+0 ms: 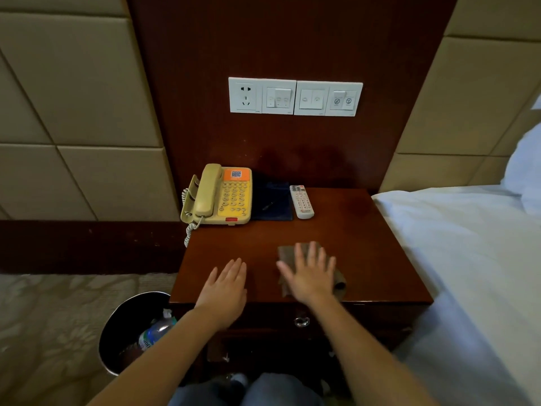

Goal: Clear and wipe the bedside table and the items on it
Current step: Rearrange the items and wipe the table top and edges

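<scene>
Nearer than the telephone [218, 196] on the table [366, 244], the right hand [310, 273] presses flat on the brown cloth [285, 252]; the left hand [225, 284] rests open, empty. The telephone's orange label [245, 176] carries a QR code.

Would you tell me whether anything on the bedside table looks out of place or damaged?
Nothing looks spilled or broken. The telephone sits at the left edge of the bedside table, its coiled cord dangling over the side.

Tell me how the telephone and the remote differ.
The telephone is beige and yellow; the remote is white. The telephone is far wider, the remote slim. The telephone trails a coiled cord, the remote none. Both lie at the back of the bedside table.
</scene>
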`<act>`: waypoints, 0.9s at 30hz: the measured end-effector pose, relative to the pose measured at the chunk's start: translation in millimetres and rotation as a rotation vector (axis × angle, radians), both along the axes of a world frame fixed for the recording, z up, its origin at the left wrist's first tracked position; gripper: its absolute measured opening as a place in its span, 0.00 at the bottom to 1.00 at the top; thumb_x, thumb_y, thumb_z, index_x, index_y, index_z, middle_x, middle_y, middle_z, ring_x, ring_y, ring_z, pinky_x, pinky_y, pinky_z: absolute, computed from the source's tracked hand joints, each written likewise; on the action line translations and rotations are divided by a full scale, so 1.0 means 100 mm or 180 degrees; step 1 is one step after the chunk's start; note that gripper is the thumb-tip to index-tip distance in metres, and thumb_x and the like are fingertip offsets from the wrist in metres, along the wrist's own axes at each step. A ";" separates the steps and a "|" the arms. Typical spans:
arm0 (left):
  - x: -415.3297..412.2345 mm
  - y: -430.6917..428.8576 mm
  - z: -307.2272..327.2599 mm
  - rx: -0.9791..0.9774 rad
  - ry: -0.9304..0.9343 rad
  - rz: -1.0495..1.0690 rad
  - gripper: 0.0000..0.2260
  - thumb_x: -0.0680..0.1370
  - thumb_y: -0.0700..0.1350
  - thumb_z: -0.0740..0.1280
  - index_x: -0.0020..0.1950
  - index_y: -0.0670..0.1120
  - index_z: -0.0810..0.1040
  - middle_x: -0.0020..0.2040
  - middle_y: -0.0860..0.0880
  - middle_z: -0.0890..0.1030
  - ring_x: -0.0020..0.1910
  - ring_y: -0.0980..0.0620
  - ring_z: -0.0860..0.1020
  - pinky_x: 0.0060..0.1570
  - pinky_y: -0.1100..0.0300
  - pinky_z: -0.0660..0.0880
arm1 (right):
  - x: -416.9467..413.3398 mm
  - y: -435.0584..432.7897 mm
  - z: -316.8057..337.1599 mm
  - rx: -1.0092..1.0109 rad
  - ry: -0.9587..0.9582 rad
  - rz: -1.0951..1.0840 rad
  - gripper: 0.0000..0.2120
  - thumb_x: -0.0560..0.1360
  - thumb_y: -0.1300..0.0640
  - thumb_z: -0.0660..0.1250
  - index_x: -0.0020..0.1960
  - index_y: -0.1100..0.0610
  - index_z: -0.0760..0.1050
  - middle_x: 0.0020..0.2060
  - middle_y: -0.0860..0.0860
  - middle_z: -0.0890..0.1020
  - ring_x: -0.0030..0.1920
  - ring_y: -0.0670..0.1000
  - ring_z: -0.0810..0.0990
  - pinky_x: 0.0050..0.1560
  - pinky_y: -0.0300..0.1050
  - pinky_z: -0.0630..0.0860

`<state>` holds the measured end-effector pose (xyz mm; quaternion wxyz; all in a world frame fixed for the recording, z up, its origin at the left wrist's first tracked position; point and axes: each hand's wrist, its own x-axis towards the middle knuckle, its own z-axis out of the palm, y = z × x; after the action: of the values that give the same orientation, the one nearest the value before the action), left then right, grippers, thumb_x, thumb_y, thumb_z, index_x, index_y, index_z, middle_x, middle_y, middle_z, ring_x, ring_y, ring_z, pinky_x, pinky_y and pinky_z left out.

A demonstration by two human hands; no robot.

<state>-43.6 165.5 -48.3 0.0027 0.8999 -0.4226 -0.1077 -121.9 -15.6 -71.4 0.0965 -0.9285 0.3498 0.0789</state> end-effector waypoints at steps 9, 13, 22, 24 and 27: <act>0.06 -0.30 -0.10 -0.0299 0.0084 0.0189 0.26 0.83 0.52 0.48 0.78 0.45 0.44 0.79 0.48 0.44 0.77 0.52 0.43 0.75 0.52 0.43 | -0.88 -1.23 0.00 -0.0029 0.0162 -0.1472 0.38 0.75 0.30 0.39 0.79 0.50 0.41 0.77 0.59 0.41 0.76 0.63 0.40 0.73 0.64 0.39; 0.24 -0.11 -0.06 -0.0548 0.0031 0.0446 0.26 0.83 0.53 0.49 0.78 0.45 0.46 0.79 0.49 0.46 0.77 0.53 0.44 0.74 0.52 0.43 | -0.28 -0.60 -0.02 -0.0141 0.0058 -0.0664 0.37 0.75 0.30 0.37 0.78 0.49 0.38 0.76 0.60 0.37 0.76 0.63 0.37 0.72 0.66 0.36; 0.48 0.26 -0.03 -0.0826 0.0315 0.0849 0.25 0.83 0.51 0.50 0.78 0.45 0.48 0.79 0.49 0.47 0.77 0.52 0.46 0.74 0.54 0.45 | 0.75 0.93 0.18 0.0680 -0.0001 0.0993 0.26 0.82 0.44 0.44 0.78 0.48 0.44 0.78 0.55 0.41 0.76 0.58 0.37 0.73 0.63 0.36; 0.41 0.18 -0.06 -0.0683 0.0190 0.0576 0.24 0.83 0.47 0.51 0.78 0.47 0.49 0.79 0.50 0.47 0.77 0.53 0.45 0.74 0.55 0.45 | 0.60 0.72 0.14 0.0539 -0.0047 0.1208 0.26 0.83 0.46 0.44 0.79 0.49 0.43 0.78 0.52 0.41 0.77 0.54 0.39 0.75 0.59 0.38; 0.21 -0.11 -0.12 -0.0658 0.0017 0.0079 0.23 0.83 0.46 0.50 0.77 0.50 0.49 0.78 0.53 0.47 0.76 0.56 0.45 0.72 0.58 0.42 | 0.32 0.34 0.05 0.0315 -0.0142 0.1233 0.27 0.83 0.44 0.41 0.78 0.49 0.36 0.77 0.50 0.39 0.77 0.49 0.38 0.76 0.54 0.38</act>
<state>-22.1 154.7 -59.8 0.0980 0.8996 -0.4204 -0.0659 -90.2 18.8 -66.7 0.1327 -0.9741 0.1581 0.0924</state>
